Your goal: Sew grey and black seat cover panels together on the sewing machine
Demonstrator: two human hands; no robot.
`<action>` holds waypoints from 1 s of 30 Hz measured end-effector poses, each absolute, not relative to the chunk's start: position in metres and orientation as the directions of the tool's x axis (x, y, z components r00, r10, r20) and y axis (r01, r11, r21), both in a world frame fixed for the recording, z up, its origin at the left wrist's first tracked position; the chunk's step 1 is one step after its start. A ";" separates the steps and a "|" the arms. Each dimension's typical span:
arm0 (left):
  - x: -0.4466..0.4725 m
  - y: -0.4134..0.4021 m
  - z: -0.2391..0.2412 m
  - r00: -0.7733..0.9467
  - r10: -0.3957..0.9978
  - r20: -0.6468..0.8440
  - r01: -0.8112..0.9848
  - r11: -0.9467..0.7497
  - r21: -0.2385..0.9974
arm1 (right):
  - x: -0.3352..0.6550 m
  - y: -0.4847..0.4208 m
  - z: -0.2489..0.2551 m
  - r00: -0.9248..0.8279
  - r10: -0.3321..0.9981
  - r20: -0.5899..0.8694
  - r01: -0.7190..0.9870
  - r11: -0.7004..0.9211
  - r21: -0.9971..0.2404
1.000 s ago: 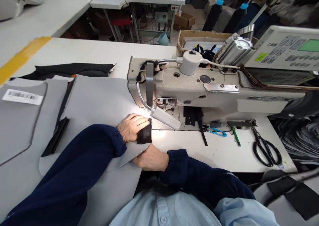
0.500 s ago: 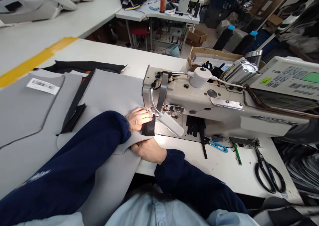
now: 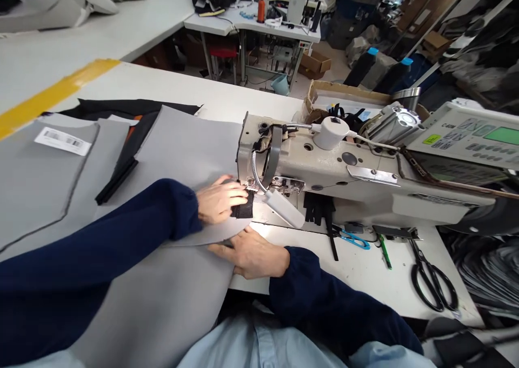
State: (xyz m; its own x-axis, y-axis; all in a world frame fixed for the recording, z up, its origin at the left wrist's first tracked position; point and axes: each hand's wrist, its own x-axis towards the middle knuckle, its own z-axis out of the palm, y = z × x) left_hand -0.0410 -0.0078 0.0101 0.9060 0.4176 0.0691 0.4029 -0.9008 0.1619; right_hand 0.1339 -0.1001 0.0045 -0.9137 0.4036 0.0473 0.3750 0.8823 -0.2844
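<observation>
My left hand (image 3: 222, 199) lies palm down with its fingers stretched out on a grey fabric panel (image 3: 194, 146), at the edge of a black strip (image 3: 245, 205). The strip lies by the needle area of the sewing machine (image 3: 279, 157), under a small lamp (image 3: 285, 208). Close to my body, my right hand (image 3: 255, 253) has its fingers apart at the front edge of the upper grey layer, one finger pointing left along it. Some of its fingertips are hidden. More grey fabric hangs over the table edge below.
Right of the needle lie black strips (image 3: 318, 206), blue snips (image 3: 355, 239), a green pen-like tool (image 3: 385, 252) and black scissors (image 3: 433, 281). A control panel (image 3: 482, 133) and cardboard box (image 3: 324, 89) stand behind. A labelled grey panel (image 3: 44, 179) lies left.
My left hand has slid slightly left and flattened. My right hand has shifted right and nearer my body, its fingers spreading at the fabric edge. The view has shifted a little.
</observation>
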 end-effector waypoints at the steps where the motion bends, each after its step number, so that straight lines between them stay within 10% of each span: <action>1: -0.043 -0.016 0.016 0.899 0.435 0.053 0.418 -0.887 0.197 | 0.127 -0.099 0.003 -0.905 0.423 0.049 0.395 0.877 -0.273; 8: -0.049 -0.039 0.024 0.835 0.550 -0.029 0.520 -0.770 0.369 | 0.100 -0.099 -0.010 -0.799 0.551 0.243 0.518 0.834 -0.189; 15: -0.035 -0.078 0.000 0.790 0.613 -0.004 0.613 -0.790 0.031 | 0.154 -0.141 -0.032 -0.738 0.539 0.407 0.566 0.822 -0.063; 30: -0.017 -0.059 -0.011 0.746 0.664 0.061 0.666 -0.742 -0.069 | 0.146 -0.108 -0.047 -0.695 0.568 0.440 0.630 0.777 -0.009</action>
State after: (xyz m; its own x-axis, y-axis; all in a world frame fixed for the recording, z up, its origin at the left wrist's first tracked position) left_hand -0.0166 -0.0586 -0.0108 0.7456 0.6636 0.0611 0.6664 -0.7423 -0.0692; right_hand 0.1462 -0.1080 -0.0467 -0.6953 0.5685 0.4398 0.6295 0.7769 -0.0090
